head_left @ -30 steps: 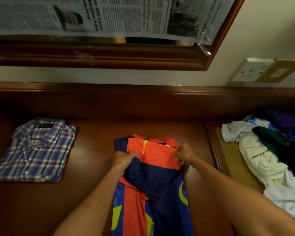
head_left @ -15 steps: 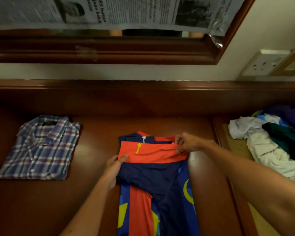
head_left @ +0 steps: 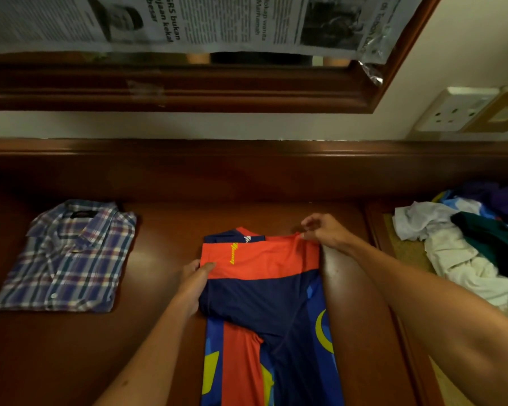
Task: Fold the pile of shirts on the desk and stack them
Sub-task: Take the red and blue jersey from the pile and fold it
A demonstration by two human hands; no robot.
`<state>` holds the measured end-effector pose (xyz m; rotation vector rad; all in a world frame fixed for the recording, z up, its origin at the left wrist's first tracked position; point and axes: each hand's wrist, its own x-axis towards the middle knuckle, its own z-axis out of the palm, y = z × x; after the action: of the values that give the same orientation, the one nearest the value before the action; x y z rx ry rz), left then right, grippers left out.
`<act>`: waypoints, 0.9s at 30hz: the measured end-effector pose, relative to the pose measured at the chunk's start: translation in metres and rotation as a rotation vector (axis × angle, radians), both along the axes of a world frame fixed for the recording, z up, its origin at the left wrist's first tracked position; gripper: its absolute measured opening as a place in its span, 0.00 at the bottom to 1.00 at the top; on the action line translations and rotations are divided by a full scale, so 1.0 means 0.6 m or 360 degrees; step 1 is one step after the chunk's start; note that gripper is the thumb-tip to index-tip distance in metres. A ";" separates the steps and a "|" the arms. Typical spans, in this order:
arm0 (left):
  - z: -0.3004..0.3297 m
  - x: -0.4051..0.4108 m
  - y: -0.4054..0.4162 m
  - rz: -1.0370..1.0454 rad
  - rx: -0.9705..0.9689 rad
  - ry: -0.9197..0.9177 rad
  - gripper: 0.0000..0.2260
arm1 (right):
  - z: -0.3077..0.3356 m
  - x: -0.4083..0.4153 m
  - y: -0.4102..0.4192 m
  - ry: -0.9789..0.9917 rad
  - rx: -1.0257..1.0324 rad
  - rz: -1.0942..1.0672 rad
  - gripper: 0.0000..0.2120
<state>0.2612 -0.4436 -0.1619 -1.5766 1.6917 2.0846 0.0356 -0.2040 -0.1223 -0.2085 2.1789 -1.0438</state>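
Head view, the only one. The jersey (head_left: 264,291), orange and navy, lies in the middle of the desk (head_left: 165,230), narrowed into a long strip that runs toward us, likely so it can be doubled over into a packet

Right hand (head_left: 324,231) pinches the far right corner of the orange band between thumb and fingertips, other fingers lifted; we judge it is squaring that edge. Left hand (head_left: 195,278) grips the left edge, thumb on top and fingers tucked under the cloth, probably to pin the fold while the other side is tugged straight

Plaid shirt (head_left: 68,256) sits folded at far left, well apart: we take it as the start of the stack. The unfolded pile (head_left: 464,244) waits at right on a woven mat (head_left: 402,244). Newspaper (head_left: 188,22) covers the mirror above
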 end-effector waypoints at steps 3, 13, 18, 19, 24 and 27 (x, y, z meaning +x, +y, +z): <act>-0.002 0.004 -0.002 0.0067 -0.0034 -0.0064 0.06 | -0.004 0.020 -0.008 0.0204 -0.0199 -0.0349 0.11; 0.051 0.013 0.009 0.0060 -0.0576 -0.0099 0.05 | -0.037 0.121 -0.036 0.0348 -0.0003 -0.0186 0.04; 0.106 -0.029 0.054 -0.0265 -0.0707 0.0026 0.05 | 0.009 0.205 -0.083 -0.0245 -0.0543 -0.0521 0.07; 0.124 -0.040 0.071 -0.0423 -0.0390 0.0097 0.05 | 0.012 0.213 -0.084 -0.0514 -0.0605 -0.0665 0.12; 0.163 -0.060 0.100 -0.0837 0.0767 0.0376 0.17 | 0.003 0.209 -0.029 -0.1349 -0.0887 -0.1038 0.34; 0.125 -0.073 0.088 -0.0713 0.0425 0.0303 0.12 | -0.007 0.208 -0.001 -0.1363 -0.0713 -0.1056 0.29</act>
<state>0.2174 -0.3907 -0.0872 -0.8549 1.5494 2.1503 0.1605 -0.2045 -0.1266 0.6929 1.2134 -1.5941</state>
